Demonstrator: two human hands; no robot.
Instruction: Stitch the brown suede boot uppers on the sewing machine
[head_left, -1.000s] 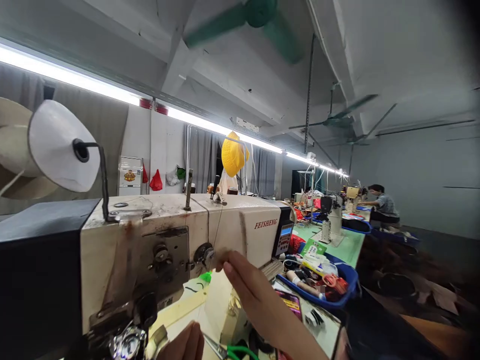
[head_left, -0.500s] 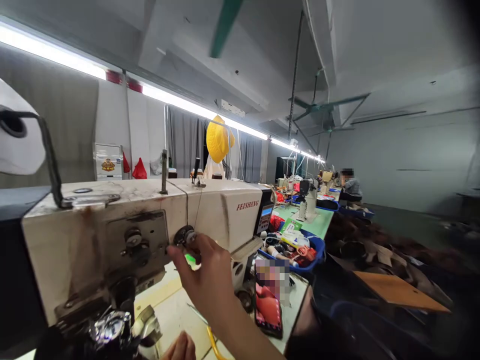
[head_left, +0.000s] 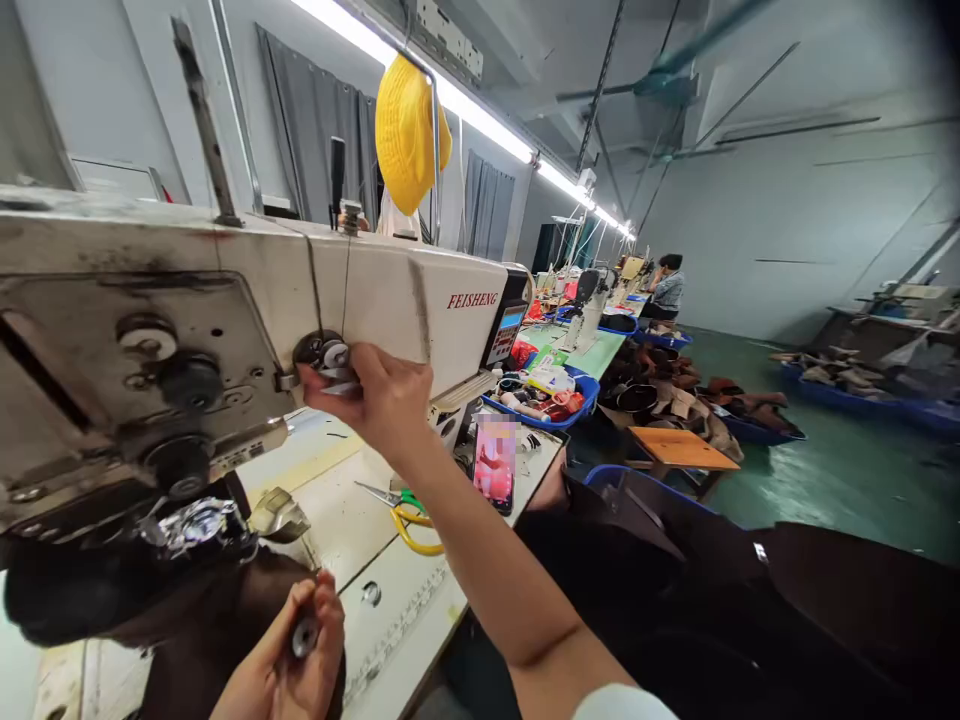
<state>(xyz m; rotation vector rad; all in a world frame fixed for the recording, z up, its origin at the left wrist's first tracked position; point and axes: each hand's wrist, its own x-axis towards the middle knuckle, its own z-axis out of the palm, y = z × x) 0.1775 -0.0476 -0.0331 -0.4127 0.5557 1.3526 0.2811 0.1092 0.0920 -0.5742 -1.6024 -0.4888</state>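
The cream sewing machine, marked FEISHENG, stands in front of me. On its front is a bobbin winder with a silver bobbin at it. My right hand closes on this bobbin with thumb and fingers, the thumb underneath. A thread runs down from the tension post on top towards the winder. Lower down, my left hand is curled around a small metal bobbin, whose round end with a centre hole shows. Dark brown material lies beside it under the machine head.
Yellow-handled scissors lie on the machine table, with a phone near its right edge. Beyond stands a blue basket of thread and tools. An orange board and piles of brown pieces are to the right. Another person sits far back.
My view has tilted down and come closer to the machine. My left hand now shows more fully, with the bobbin in it. The right hand stays at the winder.
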